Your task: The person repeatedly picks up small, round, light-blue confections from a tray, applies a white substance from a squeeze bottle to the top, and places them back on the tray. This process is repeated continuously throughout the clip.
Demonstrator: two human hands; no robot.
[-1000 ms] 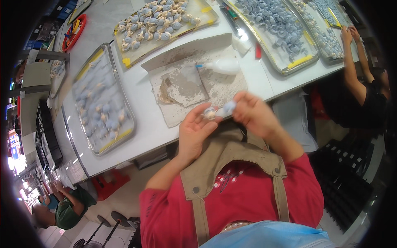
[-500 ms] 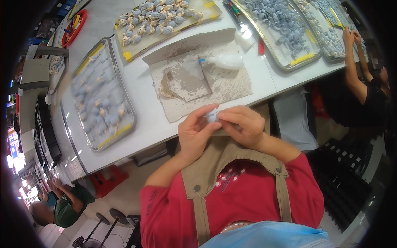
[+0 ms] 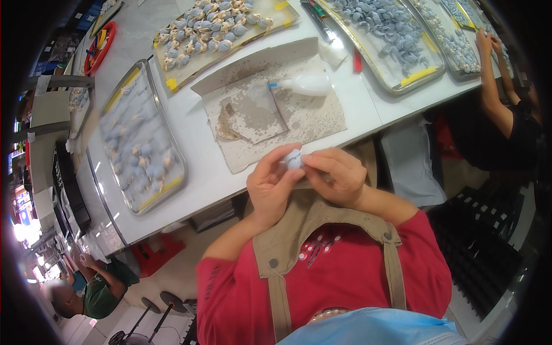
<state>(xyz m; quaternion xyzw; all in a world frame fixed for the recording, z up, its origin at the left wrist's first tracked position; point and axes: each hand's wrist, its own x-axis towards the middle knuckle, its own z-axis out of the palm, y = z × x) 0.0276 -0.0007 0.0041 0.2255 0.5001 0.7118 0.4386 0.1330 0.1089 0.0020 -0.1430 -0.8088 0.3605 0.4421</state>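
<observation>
A small light-blue moulded piece (image 3: 294, 159) is pinched between my two hands at the table's front edge. My left hand (image 3: 270, 181) has its thumb and forefinger closed on the piece's left side. From the right, the thumb and forefinger of my right hand (image 3: 339, 175) press against it. Fingers cover part of the piece, so its full shape is hidden. Just beyond my hands lies a stained cardboard sheet (image 3: 322, 123) with a folded-up back edge. On it are a smaller worn board (image 3: 253, 112) and a white squeeze bottle (image 3: 310, 84) with a blue tip.
A tray (image 3: 177, 167) of small blue-and-cream figures under a clear sheet stands left. More figures (image 3: 215, 26) cover a board at the back. A metal tray (image 3: 397, 89) of curved blue pieces stands right. A red ring-shaped tray (image 3: 103, 49) sits far left. Other people work at both sides.
The view has shifted slightly, moving the table items a little leftward in the picture. My hands stay together on the blue piece, which shows a little differently between my fingers.
</observation>
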